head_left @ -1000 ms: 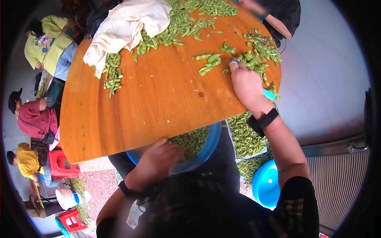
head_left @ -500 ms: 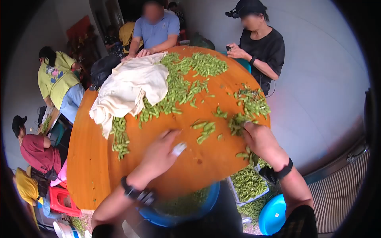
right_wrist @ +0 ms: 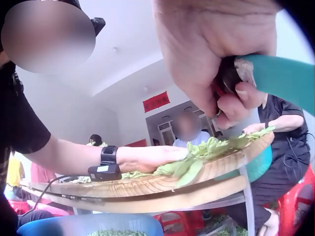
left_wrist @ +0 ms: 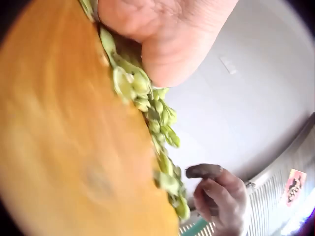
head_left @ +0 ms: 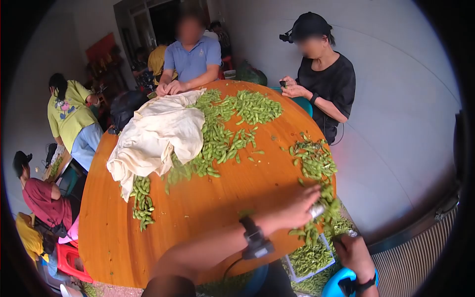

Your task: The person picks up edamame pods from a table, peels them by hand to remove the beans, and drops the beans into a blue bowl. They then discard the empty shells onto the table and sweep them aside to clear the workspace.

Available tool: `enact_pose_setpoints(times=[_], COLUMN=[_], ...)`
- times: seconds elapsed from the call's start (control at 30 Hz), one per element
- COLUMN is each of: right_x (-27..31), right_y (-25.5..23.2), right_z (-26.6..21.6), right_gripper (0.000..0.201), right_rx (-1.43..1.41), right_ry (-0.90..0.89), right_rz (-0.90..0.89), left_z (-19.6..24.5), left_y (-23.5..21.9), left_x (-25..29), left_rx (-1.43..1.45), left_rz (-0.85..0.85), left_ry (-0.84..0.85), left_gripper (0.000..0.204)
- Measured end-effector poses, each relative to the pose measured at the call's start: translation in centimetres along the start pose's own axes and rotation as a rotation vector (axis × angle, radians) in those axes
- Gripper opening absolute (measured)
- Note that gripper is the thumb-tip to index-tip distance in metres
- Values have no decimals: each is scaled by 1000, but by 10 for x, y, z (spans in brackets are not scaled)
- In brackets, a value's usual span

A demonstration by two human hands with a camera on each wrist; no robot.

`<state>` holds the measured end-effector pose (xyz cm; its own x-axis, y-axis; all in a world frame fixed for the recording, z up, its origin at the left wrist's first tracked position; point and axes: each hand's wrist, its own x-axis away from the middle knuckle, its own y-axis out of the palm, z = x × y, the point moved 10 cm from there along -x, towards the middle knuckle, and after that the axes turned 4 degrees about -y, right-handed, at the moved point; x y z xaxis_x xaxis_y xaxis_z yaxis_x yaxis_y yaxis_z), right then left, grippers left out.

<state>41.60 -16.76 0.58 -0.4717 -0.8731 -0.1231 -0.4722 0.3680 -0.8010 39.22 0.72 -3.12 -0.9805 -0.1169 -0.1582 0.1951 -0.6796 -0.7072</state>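
Observation:
My left hand (head_left: 292, 213), fingers stretched out and white wrapping on one finger, presses against green soybean pods (head_left: 329, 203) at the table's right edge. Pods lie under and beside its palm in the left wrist view. Beyond the edge, my right hand (head_left: 354, 257) is curled around a teal handle-like thing (right_wrist: 283, 81); the fingers hide its near end, and I cannot tell its kind. Something dark (left_wrist: 204, 171) covers a finger or thumb of that hand. Below it stand a pale crate of pods (head_left: 309, 260) and a blue basin (head_left: 341, 282).
The wooden table (head_left: 198, 208) bears a larger pod heap (head_left: 222, 128), a cream cloth (head_left: 153, 136) and another heap (head_left: 314, 156) at right. A second blue basin (right_wrist: 98, 226) with green contents stands below the near edge. Two people (head_left: 193, 59) are across the table.
My left hand rose from over the basin below the table and swept right across the tabletop to the pods. My right hand left the pods and moved down past the edge. The head view tilted up.

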Motion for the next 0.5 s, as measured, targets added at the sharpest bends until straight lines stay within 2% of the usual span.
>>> enact_pose_setpoints(times=[0.03,0.07,0.1,0.17,0.2,0.23,0.3,0.37,0.4,0.43,0.47,0.5], right_x=[12,24,39,77,94,111,139,150,147,145,141,138], right_y=[6,12,21,64,84,108,154,193,202,206,208,210], right_z=[12,28,46,109,122,139,167,171,162,153,148,147], right_gripper=[7,6,8,7,7,10,17,19,19,19,19,19], right_rx=[-57,-39,-24,139,130,112,77,107,138,133,127,122], right_ry=[-25,21,70,88,84,136,240,143,76,75,119,162], right_rz=[21,45,68,26,26,-35,-157,-228,-237,-241,-263,-283], left_z=[17,21,17,-16,-50,-76,-89,-97,-109,-129,-141,-141], left_y=[-1,-11,-38,-110,-142,-169,-225,-267,-279,-290,-297,-303], left_x=[6,11,19,39,55,78,119,152,160,170,178,183], left_rx=[-35,-83,-103,-377,-417,-687,-873,-1054,-1059,-1024,-986,-989], left_rz=[-28,22,82,275,329,445,618,803,797,744,692,693], left_ry=[107,185,171,-20,-252,-412,-651,-612,-614,-712,-810,-814], left_gripper=[55,54,50,37,35,41,50,59,59,53,47,47])
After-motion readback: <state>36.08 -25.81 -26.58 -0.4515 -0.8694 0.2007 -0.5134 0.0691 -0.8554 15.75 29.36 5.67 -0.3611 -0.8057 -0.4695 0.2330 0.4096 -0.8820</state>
